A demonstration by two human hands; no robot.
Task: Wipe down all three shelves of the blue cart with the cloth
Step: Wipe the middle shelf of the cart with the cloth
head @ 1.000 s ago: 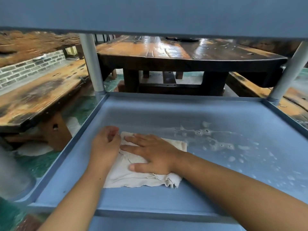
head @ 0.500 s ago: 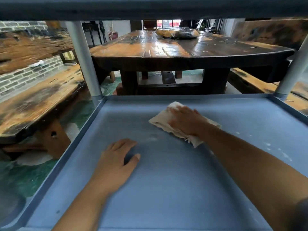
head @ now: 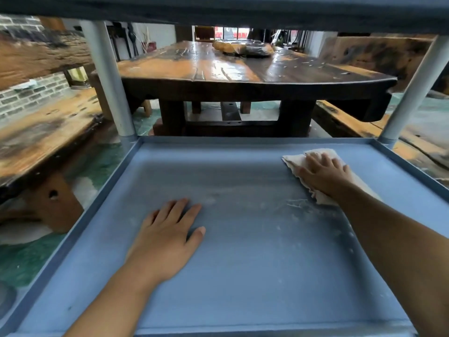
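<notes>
Cloth on blue shelf, right hand fingers flat atop, left hand fingers flat, together

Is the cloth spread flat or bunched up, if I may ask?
Flat: the cloth lies pressed under the right hand, near edge rumpled.

The head view looks forward and down, close over the blue shelf, from under the upper shelf

hands 2 | cloth 1 | posts 2 | table 1
</notes>
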